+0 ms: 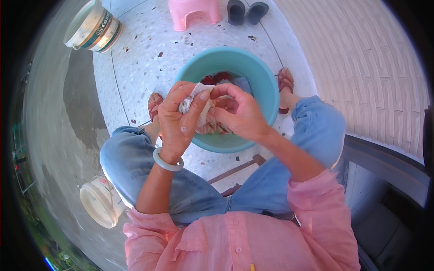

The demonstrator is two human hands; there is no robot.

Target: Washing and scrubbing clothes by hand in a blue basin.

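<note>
My left hand [179,115], with a pale bangle [166,162] on its wrist, grips a bunched white cloth [202,88] between thumb and fingers. The fingertips of my right hand [239,113] are on the right side of the same cloth. Both hands are over a round turquoise plastic basin [266,84], which stands on the floor between my feet. Inside the basin lie a dark red cloth [217,78] and a light blue cloth [242,84], partly hidden by my hands. Some patterned, pinkish fabric [212,126] shows below my fingers; where it joins the white cloth cannot be made out.
A pink plastic stool [195,10] and a pair of dark slippers [247,13] are beyond the basin. One white bucket [96,28] leans at the upper left; another white bucket [101,201] lies near my left knee. A tiled wall [366,67] rises on the right.
</note>
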